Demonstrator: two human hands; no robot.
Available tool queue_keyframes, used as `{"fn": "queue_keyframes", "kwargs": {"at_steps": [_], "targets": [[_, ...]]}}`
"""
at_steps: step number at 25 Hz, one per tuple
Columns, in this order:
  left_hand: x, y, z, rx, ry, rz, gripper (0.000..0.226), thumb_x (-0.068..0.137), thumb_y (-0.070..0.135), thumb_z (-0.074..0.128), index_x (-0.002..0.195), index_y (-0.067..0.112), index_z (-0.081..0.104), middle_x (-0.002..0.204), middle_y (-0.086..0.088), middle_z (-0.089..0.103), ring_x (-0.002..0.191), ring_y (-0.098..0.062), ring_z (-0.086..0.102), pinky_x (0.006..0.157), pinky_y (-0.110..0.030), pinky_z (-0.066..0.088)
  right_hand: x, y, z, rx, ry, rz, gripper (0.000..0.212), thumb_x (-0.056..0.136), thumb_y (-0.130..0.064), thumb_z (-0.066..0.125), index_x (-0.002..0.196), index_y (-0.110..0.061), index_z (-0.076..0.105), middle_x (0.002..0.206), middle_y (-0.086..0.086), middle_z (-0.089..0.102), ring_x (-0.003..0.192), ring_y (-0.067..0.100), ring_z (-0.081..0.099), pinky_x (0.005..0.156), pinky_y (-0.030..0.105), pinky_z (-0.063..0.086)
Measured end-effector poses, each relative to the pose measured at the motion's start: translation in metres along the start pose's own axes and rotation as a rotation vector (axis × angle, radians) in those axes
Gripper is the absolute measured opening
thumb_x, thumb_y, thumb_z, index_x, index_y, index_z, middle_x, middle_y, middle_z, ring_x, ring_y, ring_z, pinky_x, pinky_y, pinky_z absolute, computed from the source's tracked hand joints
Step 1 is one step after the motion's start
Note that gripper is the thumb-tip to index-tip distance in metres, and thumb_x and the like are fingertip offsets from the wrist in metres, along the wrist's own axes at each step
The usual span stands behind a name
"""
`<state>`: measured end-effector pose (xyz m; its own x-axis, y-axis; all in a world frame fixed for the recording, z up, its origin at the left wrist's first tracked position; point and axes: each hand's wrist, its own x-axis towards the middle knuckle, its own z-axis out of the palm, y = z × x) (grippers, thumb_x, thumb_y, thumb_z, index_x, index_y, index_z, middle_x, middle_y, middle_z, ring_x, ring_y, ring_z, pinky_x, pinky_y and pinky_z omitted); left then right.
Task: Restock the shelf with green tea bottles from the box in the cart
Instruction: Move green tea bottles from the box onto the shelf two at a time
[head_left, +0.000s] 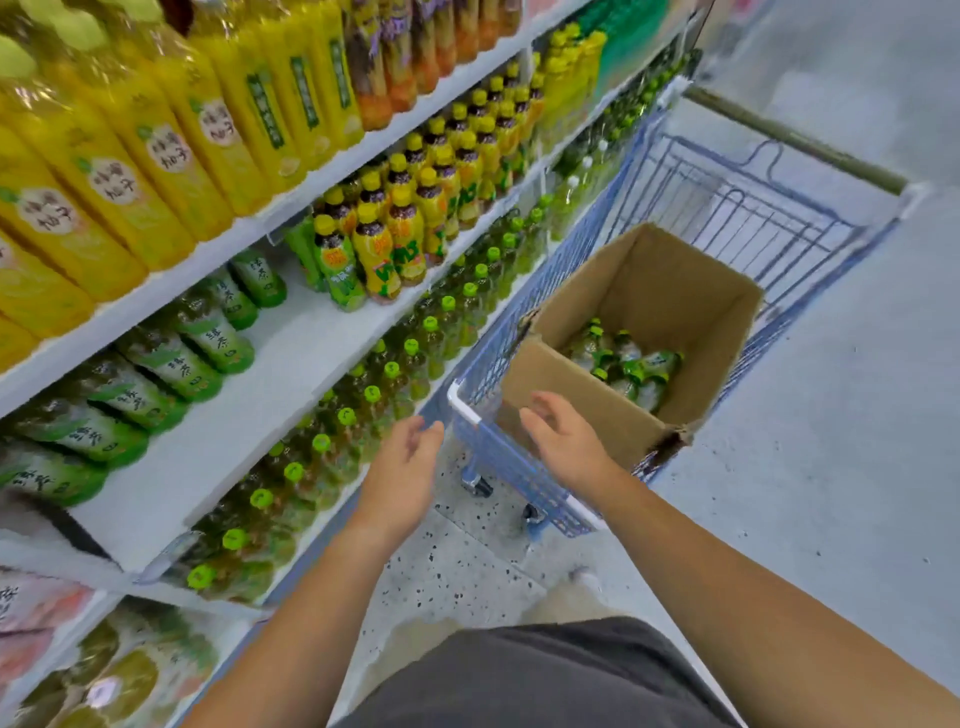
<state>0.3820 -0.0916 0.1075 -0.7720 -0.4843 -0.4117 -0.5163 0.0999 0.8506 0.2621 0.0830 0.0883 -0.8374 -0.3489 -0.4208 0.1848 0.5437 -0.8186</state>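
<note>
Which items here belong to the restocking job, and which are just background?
Job:
green tea bottles in the cardboard box
blue cart
half-empty shelf
left hand, right hand, both empty

Background:
yellow bottles
yellow-capped bottles

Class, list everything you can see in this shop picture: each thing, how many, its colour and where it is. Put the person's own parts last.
Cardboard box: one, brown, open, in the cart.
Green tea bottles: several, green caps, lying in the box.
Cart: one, blue wire, beside the shelves.
Shelf: white, partly bare, green-labelled bottles at its back.
Yellow bottles: many, top shelf.
Green-capped bottles: many, lower shelf.
Floor: pale, speckled.
Left hand: one, open, empty, near the cart's corner.
Right hand: one, open, empty, over the box's near wall.
</note>
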Motion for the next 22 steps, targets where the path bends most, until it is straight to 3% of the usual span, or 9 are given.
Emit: {"fn": "queue_keyframes", "kwargs": {"at_steps": [2, 5, 7, 11, 15, 18, 22], "targets": [[0.003, 0.021, 0.021, 0.037, -0.033, 0.016, 0.036, 0.102, 0.053, 0.043, 0.129, 0.033, 0.055, 0.113, 0.025, 0.053, 0.11, -0.005, 0.05, 0.081, -0.024, 0.035, -0.003, 0.006, -0.031, -0.004, 0.043, -0.002, 0.06, 0.101, -0.047, 0.052, 0.153, -0.021, 0.038, 0.136, -0.008, 0.052, 0.107, 0.004, 0.056, 0.083, 0.01, 0.043], [0.013, 0.056, 0.059, 0.084, -0.059, 0.059, 0.031, 0.1, 0.057, 0.041, 0.117, 0.037, 0.056, 0.104, 0.03, 0.052, 0.098, 0.005, 0.051, 0.08, -0.028, 0.036, 0.002, 0.019, -0.083, -0.014, 0.071, -0.004, 0.061, 0.1, -0.054, 0.048, 0.152, -0.025, 0.037, 0.139, -0.007, 0.051, 0.109, 0.006, 0.051, 0.081, 0.017, 0.04], [0.019, 0.077, 0.089, 0.065, -0.075, 0.065, 0.033, 0.1, 0.058, 0.042, 0.12, 0.035, 0.055, 0.106, 0.027, 0.054, 0.1, 0.001, 0.052, 0.084, -0.029, 0.038, 0.01, 0.026, -0.119, -0.007, 0.082, 0.012, 0.06, 0.099, -0.056, 0.047, 0.152, -0.027, 0.037, 0.133, -0.008, 0.053, 0.107, 0.008, 0.052, 0.074, 0.017, 0.04], [0.027, 0.101, 0.149, 0.023, -0.108, 0.004, 0.037, 0.101, 0.059, 0.041, 0.128, 0.036, 0.053, 0.117, 0.021, 0.054, 0.116, -0.009, 0.049, 0.091, -0.031, 0.034, 0.032, 0.05, -0.186, -0.018, 0.07, 0.018, 0.061, 0.101, -0.054, 0.045, 0.154, -0.026, 0.033, 0.135, -0.006, 0.053, 0.114, 0.013, 0.052, 0.098, 0.037, 0.043], [0.036, 0.11, 0.191, -0.003, -0.085, -0.088, 0.046, 0.099, 0.063, 0.04, 0.135, 0.037, 0.049, 0.126, 0.015, 0.051, 0.117, -0.011, 0.046, 0.095, -0.035, 0.035, 0.055, 0.077, -0.229, 0.003, 0.043, 0.071, 0.062, 0.102, -0.05, 0.047, 0.155, -0.024, 0.032, 0.122, -0.012, 0.05, 0.117, 0.015, 0.052, 0.105, 0.042, 0.043], [0.046, 0.115, 0.21, 0.0, -0.097, -0.142, 0.036, 0.096, 0.066, 0.041, 0.125, 0.045, 0.05, 0.12, 0.022, 0.052, 0.115, -0.009, 0.048, 0.094, -0.036, 0.037, 0.07, 0.088, -0.242, 0.031, 0.003, 0.138, 0.062, 0.103, -0.05, 0.047, 0.156, -0.024, 0.03, 0.122, -0.01, 0.047, 0.111, 0.014, 0.049, 0.098, 0.036, 0.041], [0.078, 0.132, 0.221, 0.05, -0.16, -0.114, 0.019, 0.095, 0.065, 0.044, 0.105, 0.053, 0.053, 0.115, 0.031, 0.053, 0.104, 0.009, 0.048, 0.092, -0.033, 0.037, 0.092, 0.093, -0.238, 0.081, 0.013, 0.169, 0.06, 0.103, -0.05, 0.046, 0.156, -0.026, 0.031, 0.126, -0.008, 0.05, 0.109, 0.011, 0.045, 0.093, 0.031, 0.035]]}}
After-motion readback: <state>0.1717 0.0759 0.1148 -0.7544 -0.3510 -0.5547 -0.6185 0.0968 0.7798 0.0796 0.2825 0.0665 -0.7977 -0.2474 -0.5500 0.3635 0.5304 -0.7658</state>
